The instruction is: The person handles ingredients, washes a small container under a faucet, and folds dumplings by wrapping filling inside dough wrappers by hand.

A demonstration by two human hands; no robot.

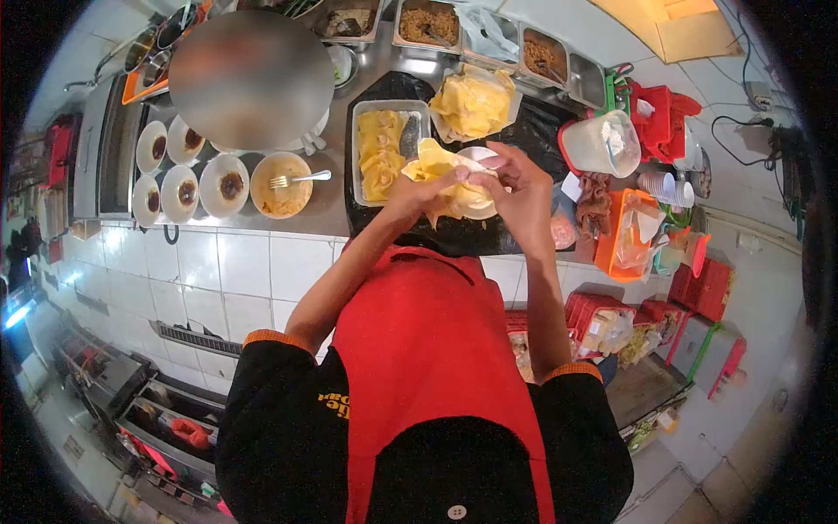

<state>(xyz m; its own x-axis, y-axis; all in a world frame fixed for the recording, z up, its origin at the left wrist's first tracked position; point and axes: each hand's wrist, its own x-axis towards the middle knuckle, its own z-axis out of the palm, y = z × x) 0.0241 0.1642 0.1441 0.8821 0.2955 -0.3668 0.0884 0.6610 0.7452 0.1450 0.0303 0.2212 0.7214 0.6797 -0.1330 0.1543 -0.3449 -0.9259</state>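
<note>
One yellow wrapper point(433, 157) in the left hand point(421, 196)

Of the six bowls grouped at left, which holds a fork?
The rightmost bowl, nearest the left hand, has the fork; the other five contain dark sauce.

The single view looks forward and steeply down from the person's head, close over the red apron point(436, 349), with the left hand point(426, 194) and right hand point(517, 182) above its centre. The counter point(330, 207) crosses the upper part, and the wide lens bends the room's edges inside a dark, round border.
</note>
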